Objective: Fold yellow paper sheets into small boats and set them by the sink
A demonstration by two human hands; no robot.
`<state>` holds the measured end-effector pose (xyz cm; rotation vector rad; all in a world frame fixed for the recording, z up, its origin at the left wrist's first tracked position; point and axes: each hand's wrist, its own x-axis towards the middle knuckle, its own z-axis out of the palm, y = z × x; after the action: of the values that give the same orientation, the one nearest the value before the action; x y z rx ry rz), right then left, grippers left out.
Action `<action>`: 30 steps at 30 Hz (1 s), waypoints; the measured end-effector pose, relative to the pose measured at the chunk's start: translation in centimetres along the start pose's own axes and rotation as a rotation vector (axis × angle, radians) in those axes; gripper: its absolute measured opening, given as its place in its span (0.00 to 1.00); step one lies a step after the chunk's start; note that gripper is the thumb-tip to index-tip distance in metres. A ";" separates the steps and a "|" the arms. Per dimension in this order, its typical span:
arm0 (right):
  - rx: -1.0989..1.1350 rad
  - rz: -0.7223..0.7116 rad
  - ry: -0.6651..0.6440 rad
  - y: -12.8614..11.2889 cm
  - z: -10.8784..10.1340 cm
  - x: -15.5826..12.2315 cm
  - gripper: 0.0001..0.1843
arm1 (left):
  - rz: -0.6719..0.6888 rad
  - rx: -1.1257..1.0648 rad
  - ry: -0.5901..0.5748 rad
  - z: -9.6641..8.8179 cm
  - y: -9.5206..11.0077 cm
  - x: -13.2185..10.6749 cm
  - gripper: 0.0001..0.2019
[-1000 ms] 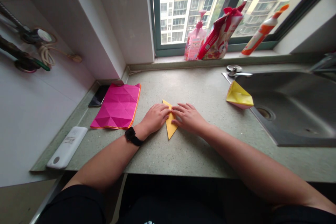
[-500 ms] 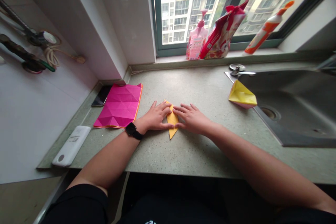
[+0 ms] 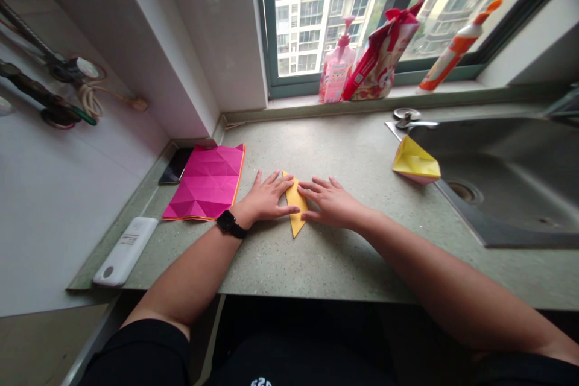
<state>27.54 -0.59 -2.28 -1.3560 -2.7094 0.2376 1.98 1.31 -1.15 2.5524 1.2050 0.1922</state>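
Note:
A folded piece of yellow-orange paper (image 3: pixel 296 206), pointed at both ends, lies flat on the speckled counter (image 3: pixel 280 271). My left hand (image 3: pixel 268 198), with a black watch on its wrist, rests at the paper's left side. Its fingers are spread, and the thumb and a fingertip lie over the paper. On the opposite side, my right hand (image 3: pixel 332 202) is open with fingers apart, its fingertips and thumb at the paper's right edge. Neither hand grips the paper.
Creased magenta paper (image 3: pixel 208 184) over orange sheets lies left, near a dark phone (image 3: pixel 175 166) and a white power bank (image 3: pixel 125 251). A folded yellow paper shape (image 3: pixel 416 160) stands beside the sink (image 3: pixel 520 193). A pink pump bottle (image 3: pixel 337 72) and other packages line the windowsill.
My left hand's fingers have spread wider, and its thumb has shifted slightly up along the paper. My right hand has barely moved.

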 end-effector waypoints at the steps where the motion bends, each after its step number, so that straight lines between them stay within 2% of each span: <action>1: 0.001 0.002 -0.008 -0.1 -0.1 0.0 0.40 | -0.030 0.007 0.002 0.1 0.0 0.1 0.37; 4: 0.013 0.007 -0.019 -0.2 -0.4 0.0 0.42 | -0.098 0.025 0.030 0.5 0.1 0.3 0.30; 6: 0.020 0.014 -0.015 -0.2 -0.4 0.0 0.44 | -0.119 0.037 0.067 0.9 0.0 0.5 0.28; 12: 0.027 0.037 -0.011 -0.7 0.2 -0.1 0.52 | -0.160 0.049 0.114 1.3 -0.4 0.7 0.29; 18: 0.003 0.050 -0.020 -1.9 0.7 -0.1 0.63 | -0.216 0.043 0.156 1.2 -0.6 0.7 0.34; 23: 0.004 0.060 -0.035 -2.3 0.6 -0.2 0.66 | -0.313 0.066 0.213 1.3 -0.7 1.0 0.30; 26: 0.039 0.063 -0.034 -2.1 0.3 -0.2 0.62 | -0.387 0.095 0.303 1.3 -0.8 0.8 0.26; 30: 0.131 0.130 0.071 -1.4 -0.3 0.0 0.43 | -0.314 0.105 0.344 0.9 -0.8 0.1 0.21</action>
<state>26.50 -1.37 -1.75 -1.4738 -2.5033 0.3636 1.69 1.63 -2.29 2.4369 1.7659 0.5225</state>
